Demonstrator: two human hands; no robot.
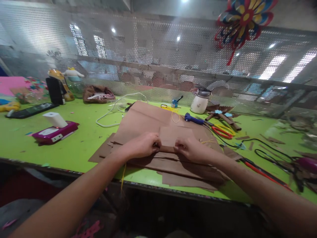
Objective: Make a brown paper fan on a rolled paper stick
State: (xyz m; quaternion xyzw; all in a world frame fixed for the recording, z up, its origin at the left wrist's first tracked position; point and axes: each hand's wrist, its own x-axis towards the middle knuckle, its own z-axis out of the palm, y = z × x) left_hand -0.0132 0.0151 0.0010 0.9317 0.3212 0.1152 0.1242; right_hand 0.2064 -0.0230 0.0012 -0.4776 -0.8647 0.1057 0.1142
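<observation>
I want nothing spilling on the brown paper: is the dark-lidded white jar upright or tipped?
Upright: the dark-lidded white jar stands on the green tabletop, its lid uppermost.

A purple box [60, 133] bears a white block [54, 119] on the green surface [79, 147] — a white cable [109, 126] curls nearby. Behind the pale, dark-lidded jar [199, 104] stands a perforated screen [153, 43] — a multicoloured flower ornament [246, 19] hangs upper right.

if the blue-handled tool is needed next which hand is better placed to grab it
Probably the right hand: the blue-handled tool lies beyond it, while the left hand is farther away. Both seem to pinch the brown strip, so the right would need to let go first.
</observation>
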